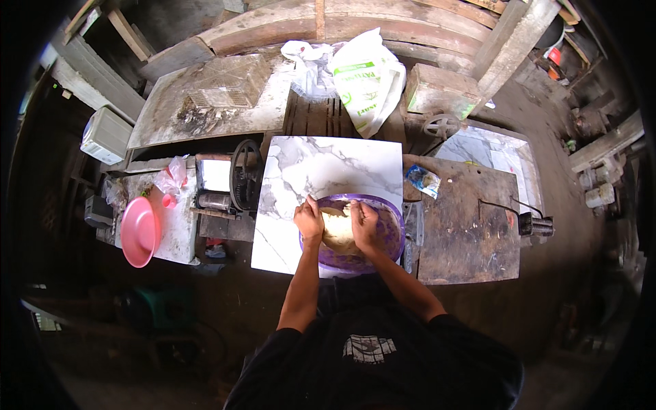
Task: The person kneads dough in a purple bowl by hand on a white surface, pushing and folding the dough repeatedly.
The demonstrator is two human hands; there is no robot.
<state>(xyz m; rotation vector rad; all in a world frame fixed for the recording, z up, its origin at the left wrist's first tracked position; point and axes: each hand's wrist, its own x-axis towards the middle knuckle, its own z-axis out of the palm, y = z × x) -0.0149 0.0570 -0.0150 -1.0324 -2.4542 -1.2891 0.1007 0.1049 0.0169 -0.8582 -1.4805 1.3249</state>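
Dough (pixel 338 232), pale and lumpy, sits in the purple bowl (pixel 391 225) near the front edge of the white marbled slab (pixel 321 167) in our head view. We see our left hand (pixel 309 220) pressed on the dough's left side at the bowl's rim, fingers curled down onto it; our right hand (pixel 363 225) lies on top of the lump, fingers spread and bent over it, so both hands clasp dough rather than anything else. Left of the slab stands a hand-cranked roller machine (pixel 236 179) with a black wheel, and further left a pink lid (pixel 140 231) rests on a smaller counter. Behind the slab lies a white sack (pixel 365 78); to the right, a dark wooden bench (pixel 468 225).
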